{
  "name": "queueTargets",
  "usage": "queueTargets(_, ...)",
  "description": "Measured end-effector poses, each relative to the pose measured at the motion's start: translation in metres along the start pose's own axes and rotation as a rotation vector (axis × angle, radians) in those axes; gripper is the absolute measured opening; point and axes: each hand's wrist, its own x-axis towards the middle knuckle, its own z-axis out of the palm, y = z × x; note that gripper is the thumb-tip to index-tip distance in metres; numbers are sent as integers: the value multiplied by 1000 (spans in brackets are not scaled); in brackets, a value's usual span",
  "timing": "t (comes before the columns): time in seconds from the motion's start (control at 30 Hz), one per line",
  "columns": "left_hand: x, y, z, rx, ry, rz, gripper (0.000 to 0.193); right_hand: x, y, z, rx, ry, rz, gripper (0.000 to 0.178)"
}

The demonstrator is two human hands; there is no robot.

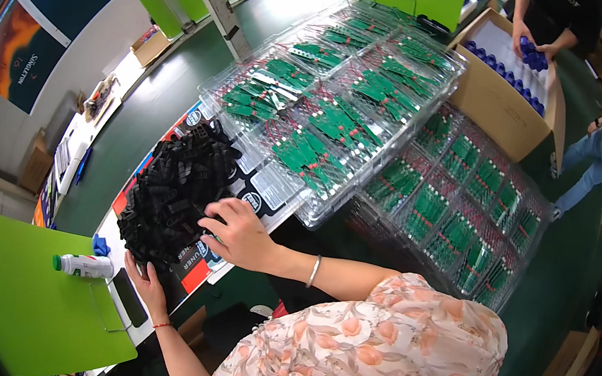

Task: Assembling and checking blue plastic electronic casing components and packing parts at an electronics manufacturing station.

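A heap of small black plastic parts (178, 189) lies on a printed sheet (194, 278) on the table. My right hand (242, 237) hovers at the heap's right side, fingers bent and apart, with nothing visible in them. At the heap's near left edge, my left hand (147, 288) rests with its fingers stretched out against the black parts. Clear plastic trays (313, 215) stand stacked just beyond my right hand. Their compartments hold several green circuit boards (342, 122) with red wires.
More stacked trays (447, 275) of circuit boards stand lower at the right. A white bottle (84, 265) with a green cap and a dark phone (129, 298) lie left of my left hand, by a green panel (21, 297). A co-worker's hands (535, 51) hold blue parts over a cardboard box (499, 114).
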Motion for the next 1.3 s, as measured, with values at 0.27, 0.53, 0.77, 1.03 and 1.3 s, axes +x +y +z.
queueTargets(0.27,1,-3,2,-41,58,-20,57,-7,25,-9,-96,-212,6,19)
queueTargets(0.53,1,-19,-2,-119,102,-104,54,1,32,-13,18,-264,-28,21)
queueTargets(0.77,2,-3,2,135,41,-5,50,-2,35,-19,46,-293,-29,37)
queueTargets(1.03,6,-12,3,16,146,-98,49,-4,30,-14,12,-251,-10,34)
queueTargets(1.3,-17,41,49,74,441,-143,47,2,15,-15,-89,-99,51,25)
